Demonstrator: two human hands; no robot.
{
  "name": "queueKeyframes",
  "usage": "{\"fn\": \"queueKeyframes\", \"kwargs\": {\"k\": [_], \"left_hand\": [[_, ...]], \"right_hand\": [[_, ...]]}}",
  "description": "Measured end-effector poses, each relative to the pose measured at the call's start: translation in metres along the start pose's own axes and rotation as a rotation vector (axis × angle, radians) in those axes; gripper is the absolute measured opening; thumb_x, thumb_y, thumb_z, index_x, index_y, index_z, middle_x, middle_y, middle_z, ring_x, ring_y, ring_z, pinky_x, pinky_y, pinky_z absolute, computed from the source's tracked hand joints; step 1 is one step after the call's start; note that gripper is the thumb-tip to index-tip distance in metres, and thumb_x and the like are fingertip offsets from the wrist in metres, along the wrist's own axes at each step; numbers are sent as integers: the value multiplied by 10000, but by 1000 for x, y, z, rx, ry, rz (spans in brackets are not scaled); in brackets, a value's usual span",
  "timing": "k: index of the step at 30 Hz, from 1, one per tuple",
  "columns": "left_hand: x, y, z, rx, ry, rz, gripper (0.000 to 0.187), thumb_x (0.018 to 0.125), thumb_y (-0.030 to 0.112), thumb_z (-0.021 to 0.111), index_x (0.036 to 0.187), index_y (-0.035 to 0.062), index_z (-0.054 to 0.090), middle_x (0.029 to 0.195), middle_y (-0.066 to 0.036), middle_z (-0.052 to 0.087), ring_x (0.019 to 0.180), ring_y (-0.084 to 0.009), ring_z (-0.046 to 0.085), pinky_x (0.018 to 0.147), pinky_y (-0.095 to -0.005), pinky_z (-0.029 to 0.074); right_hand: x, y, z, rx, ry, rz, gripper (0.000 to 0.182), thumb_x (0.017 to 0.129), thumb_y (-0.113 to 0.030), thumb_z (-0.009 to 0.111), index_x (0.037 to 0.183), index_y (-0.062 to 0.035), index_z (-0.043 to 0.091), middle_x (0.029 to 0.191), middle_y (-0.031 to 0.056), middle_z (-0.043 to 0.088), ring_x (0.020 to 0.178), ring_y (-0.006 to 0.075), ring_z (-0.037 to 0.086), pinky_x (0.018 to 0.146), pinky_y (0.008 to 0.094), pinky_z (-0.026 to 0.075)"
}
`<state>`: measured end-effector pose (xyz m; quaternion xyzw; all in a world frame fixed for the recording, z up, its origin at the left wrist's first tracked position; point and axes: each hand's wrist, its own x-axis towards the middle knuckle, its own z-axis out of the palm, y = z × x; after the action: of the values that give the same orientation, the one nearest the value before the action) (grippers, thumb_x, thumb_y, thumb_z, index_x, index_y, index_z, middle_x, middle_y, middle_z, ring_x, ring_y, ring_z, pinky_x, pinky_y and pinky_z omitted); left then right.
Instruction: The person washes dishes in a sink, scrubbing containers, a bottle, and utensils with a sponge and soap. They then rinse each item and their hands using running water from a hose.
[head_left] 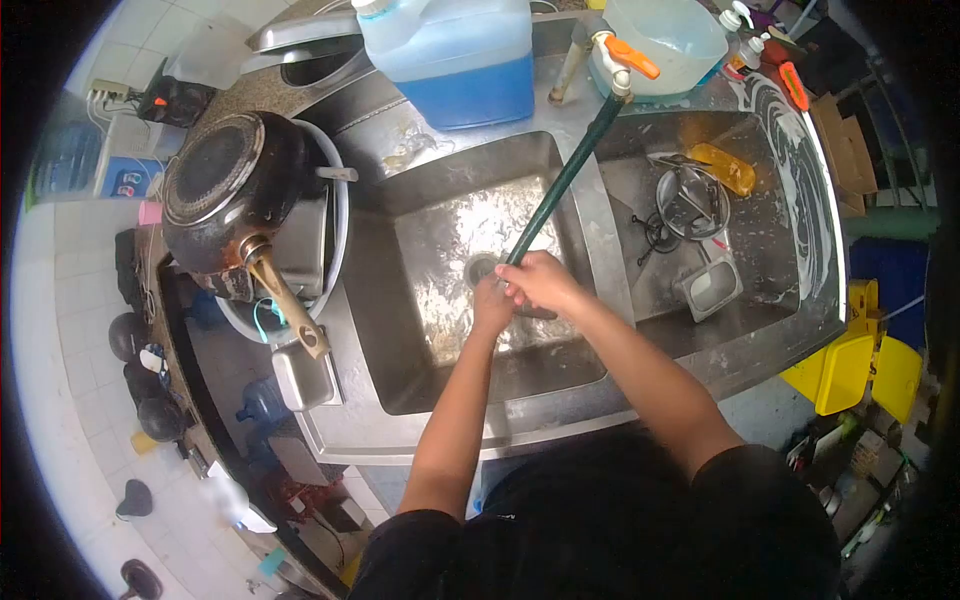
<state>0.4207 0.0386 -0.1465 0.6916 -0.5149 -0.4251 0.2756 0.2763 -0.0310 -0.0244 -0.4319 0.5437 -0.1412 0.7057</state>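
Over the left sink basin [405, 300], my right hand [545, 282] is closed around the lower end of a dark green hose [565, 178]. The hose runs down from a tap with an orange lever [632, 57]. My left hand [491, 303] is right beside the right one, near the hose end, its fingers mostly hidden; I cannot tell whether it holds anything. Just under the hands a dark rounded shape shows against the shiny wet basin floor. The round drain [482, 268] lies partly behind the hands.
Left of the basin, a blackened pan [215, 185] is stacked upside down over a large bowl. A jug of blue liquid [455, 75] stands behind. The right basin holds a glass lid [692, 203], a yellow bottle [722, 168] and a small metal tray [712, 288]. Suds coat the right edge.
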Motion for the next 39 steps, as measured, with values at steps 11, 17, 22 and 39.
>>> {"fn": "queueKeyframes", "kwargs": {"k": [11, 17, 22, 39], "left_hand": [[-60, 67, -39, 767, -136, 504, 82, 768, 45, 615, 839, 73, 644, 768, -137, 688, 771, -322, 683, 742, -445, 521], [-28, 57, -29, 716, -44, 553, 94, 744, 84, 700, 831, 68, 669, 796, -133, 694, 764, -305, 688, 692, -441, 513], [-59, 31, -41, 217, 279, 63, 173, 845, 142, 620, 918, -2, 682, 796, -182, 699, 776, -373, 685, 744, -467, 506], [-234, -44, -240, -1382, 766, -37, 399, 985, 307, 544, 1215, -9, 623, 1169, -149, 682, 1018, -245, 693, 850, -358, 593]], "right_hand": [[58, 28, -18, -279, 116, -105, 490, 823, -453, 757, 696, 16, 695, 671, 154, 691, 631, 267, 692, 660, 378, 538], [-6, 27, -15, 18, 15, 30, 320, 907, -338, 729, 936, -21, 693, 713, 56, 676, 593, 129, 628, 526, 288, 480], [-9, 51, -14, 99, 121, -142, 336, 922, -343, 724, 1074, -47, 671, 897, 65, 701, 807, 154, 666, 680, 306, 518], [-54, -58, 213, -85, -839, -498, 905, 837, -252, 825, 1568, -170, 297, 1483, 148, 345, 1255, 271, 497, 1020, 400, 487]]}}
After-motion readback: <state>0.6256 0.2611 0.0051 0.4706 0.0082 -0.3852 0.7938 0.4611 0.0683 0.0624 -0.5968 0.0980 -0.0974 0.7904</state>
